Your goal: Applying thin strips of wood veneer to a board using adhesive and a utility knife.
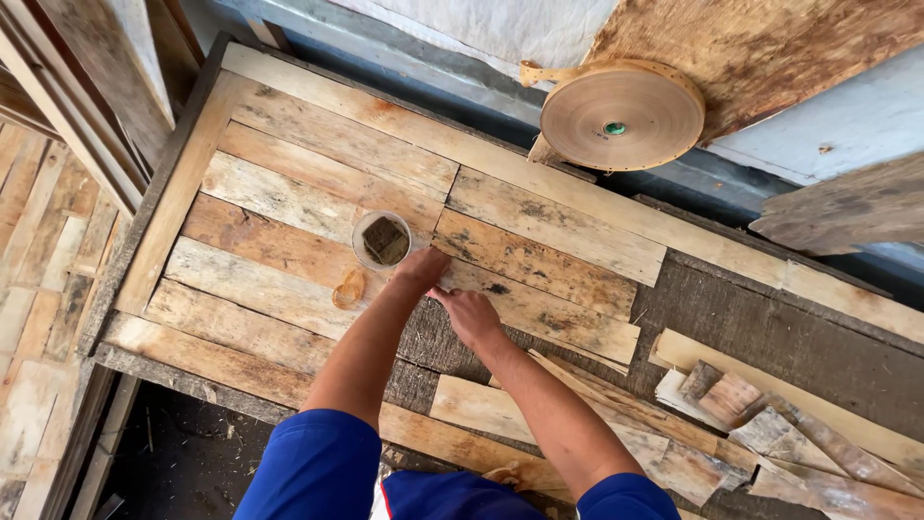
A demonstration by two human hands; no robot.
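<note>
Both my hands meet on a wooden panel (289, 202) made of rough planks laid side by side. My left hand (421, 269) rests its fingers on the end of a plank (539, 313), just below a small round container (381, 240) with brown paste in it. My right hand (466, 313) presses down on the same plank edge, next to the left hand. What lies under the fingertips is hidden. A small light wooden scraper (348, 289) lies on the planks left of my hands.
A big roll of tan strip (621, 116) sits at the far edge. Loose plank offcuts (751, 424) are piled at the right front. More plank panels (38, 250) lean and lie at the left. A dark gap (183, 453) opens at the near left.
</note>
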